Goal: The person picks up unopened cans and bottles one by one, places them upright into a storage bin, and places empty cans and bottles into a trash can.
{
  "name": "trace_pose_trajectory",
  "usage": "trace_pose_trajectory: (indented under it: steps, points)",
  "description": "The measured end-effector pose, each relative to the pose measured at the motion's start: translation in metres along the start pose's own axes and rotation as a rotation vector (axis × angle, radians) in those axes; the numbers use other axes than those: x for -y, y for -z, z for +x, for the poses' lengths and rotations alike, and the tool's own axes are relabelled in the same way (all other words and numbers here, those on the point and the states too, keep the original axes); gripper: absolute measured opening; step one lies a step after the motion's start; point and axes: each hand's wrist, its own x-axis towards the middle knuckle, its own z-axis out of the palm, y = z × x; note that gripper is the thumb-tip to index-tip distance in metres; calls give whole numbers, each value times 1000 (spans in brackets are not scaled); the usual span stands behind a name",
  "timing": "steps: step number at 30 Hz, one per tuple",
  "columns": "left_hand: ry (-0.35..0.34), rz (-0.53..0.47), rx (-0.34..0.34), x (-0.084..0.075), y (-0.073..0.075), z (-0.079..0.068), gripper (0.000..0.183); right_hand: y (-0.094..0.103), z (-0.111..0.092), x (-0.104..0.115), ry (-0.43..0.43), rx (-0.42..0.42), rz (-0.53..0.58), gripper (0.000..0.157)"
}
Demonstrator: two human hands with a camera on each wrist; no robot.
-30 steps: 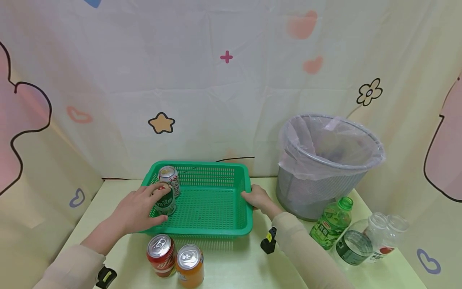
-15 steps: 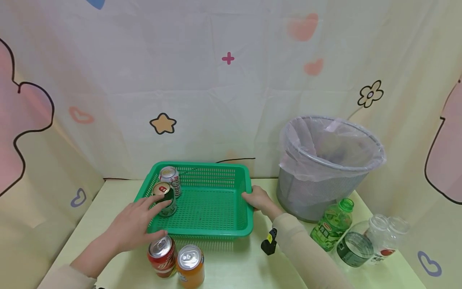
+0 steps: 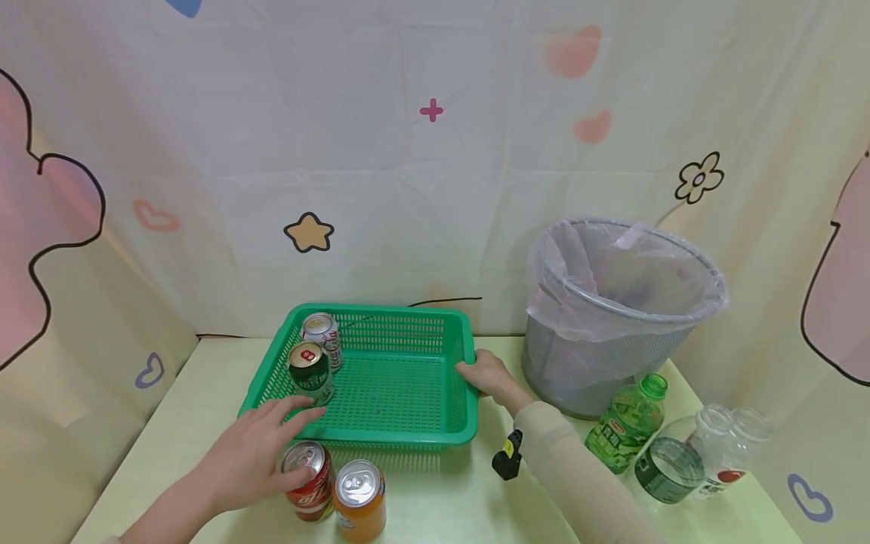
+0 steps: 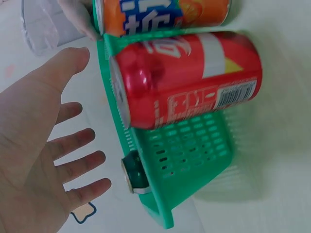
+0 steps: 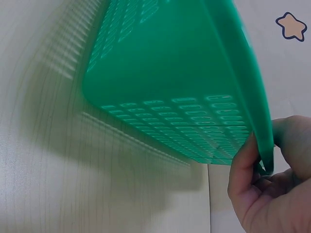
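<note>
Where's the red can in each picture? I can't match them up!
Head: low, left of the middle, partly behind the left hand, beside the orange can.
Left wrist: upper middle, lying sideways in the picture; that's the red can, with the orange can above it.
Right wrist: not in it.
Shared landmark: the green basket shows in all three.

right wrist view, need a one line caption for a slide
The right hand grips a green slotted basket, with a printed star in the background.
</note>
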Motion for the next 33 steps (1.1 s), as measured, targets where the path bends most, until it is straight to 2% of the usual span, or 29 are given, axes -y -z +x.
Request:
trace_pose_trajectory:
  steps: [7, 23, 33]
  points:
    - [-65, -9, -51, -9, -8, -8, 68, -1, -1, -1, 2, 2, -15, 29]
    - [-37, -83, -4, -16, -25, -12, 65, 1, -3, 2, 7, -8, -7, 29]
    - [-43, -48, 13, -18, -31, -13, 62, 0, -2, 0, 14, 2, 0, 29]
